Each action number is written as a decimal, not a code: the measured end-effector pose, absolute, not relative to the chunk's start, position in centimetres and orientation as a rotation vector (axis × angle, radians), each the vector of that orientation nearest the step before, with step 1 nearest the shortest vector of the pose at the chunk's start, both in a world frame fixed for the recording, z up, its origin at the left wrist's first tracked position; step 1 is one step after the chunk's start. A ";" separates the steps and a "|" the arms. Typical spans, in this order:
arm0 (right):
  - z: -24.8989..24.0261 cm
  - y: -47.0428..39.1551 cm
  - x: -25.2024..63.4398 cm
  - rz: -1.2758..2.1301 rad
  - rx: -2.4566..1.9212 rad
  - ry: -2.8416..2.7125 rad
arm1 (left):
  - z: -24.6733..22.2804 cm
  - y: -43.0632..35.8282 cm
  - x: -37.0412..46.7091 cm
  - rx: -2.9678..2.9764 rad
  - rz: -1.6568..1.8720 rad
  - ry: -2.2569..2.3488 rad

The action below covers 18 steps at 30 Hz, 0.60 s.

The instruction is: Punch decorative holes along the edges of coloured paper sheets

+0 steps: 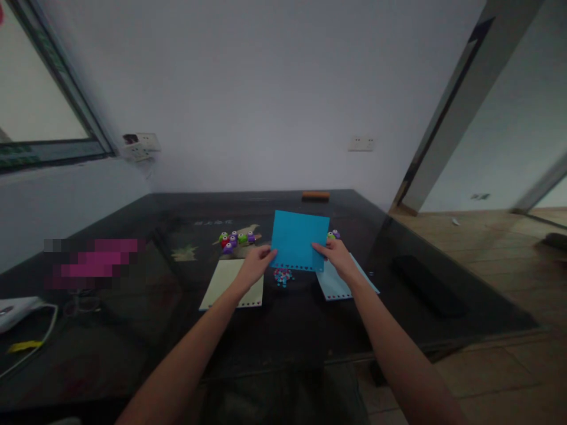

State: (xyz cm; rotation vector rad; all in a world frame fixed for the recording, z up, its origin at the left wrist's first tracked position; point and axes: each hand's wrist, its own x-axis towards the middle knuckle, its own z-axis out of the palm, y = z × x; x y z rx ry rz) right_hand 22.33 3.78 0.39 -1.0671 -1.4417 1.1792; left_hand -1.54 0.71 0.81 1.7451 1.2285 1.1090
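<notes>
While both arms reached forward over the dark glass surface (398, 248), the left hand (257, 264) and the right hand (337, 255) held a bright blue sheet of paper (297, 239) between them, lifted and tilted up toward the camera. Each grip was closed on a lower corner of that sheet, fingers pinched against its edge, the left at the near-left corner and the right at the near-right one. A row of small punched holes ran along the sheet's bottom edge. Just below it, between the two wrists, lay a little heap of red and blue paper punchings (282, 275). A pale cream sheet (225, 289) lay flat under the left wrist, and a light blue sheet (339, 286) lay under the right one. Behind the left hand stood a cluster of small craft punches (234, 239) in green, purple and red, with more (333, 235) peeking out past the blue sheet's right edge. An orange block (315, 195) rested at the far edge.
</notes>
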 end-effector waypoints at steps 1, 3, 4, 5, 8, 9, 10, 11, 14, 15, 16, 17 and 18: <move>0.3 3.7 22.4 1.210 -1.047 -1.413 | 0.4 0.6 -1.4 1.771 1.101 1.245; 0.3 3.5 22.1 1.275 -0.999 -1.385 | -0.1 0.5 -1.6 1.785 1.100 1.265; 0.4 3.4 21.9 1.301 -0.976 -1.384 | -0.3 0.4 -1.8 1.780 1.105 1.270; 0.5 3.3 21.7 1.326 -0.956 -1.390 | -0.3 0.3 -2.1 1.772 1.114 1.273; 0.6 3.0 21.3 1.379 -0.926 -1.413 | -0.1 0.2 -2.5 1.741 1.149 1.279; 0.6 2.9 21.2 1.387 -0.928 -1.417 | 0.1 0.1 -2.6 1.734 1.154 1.275; 0.6 2.8 21.2 1.392 -0.933 -1.419 | 0.2 0.1 -2.5 1.731 1.155 1.268; 0.6 2.8 21.2 1.395 -0.940 -1.418 | 0.3 0.0 -2.4 1.730 1.152 1.260; 0.6 2.7 21.3 1.407 -0.947 -1.414 | 0.6 -0.3 -2.2 1.743 1.141 1.239; 0.6 2.7 21.3 1.409 -0.947 -1.416 | 0.6 -0.3 -2.2 1.749 1.140 1.238; 0.7 2.7 21.3 1.412 -0.945 -1.419 | 0.6 -0.4 -2.2 1.755 1.143 1.240; 0.7 2.7 21.3 1.416 -0.943 -1.423 | 0.6 -0.4 -2.2 1.763 1.147 1.246; 0.8 2.7 21.3 1.422 -0.939 -1.427 | 0.7 -0.4 -2.2 1.771 1.153 1.255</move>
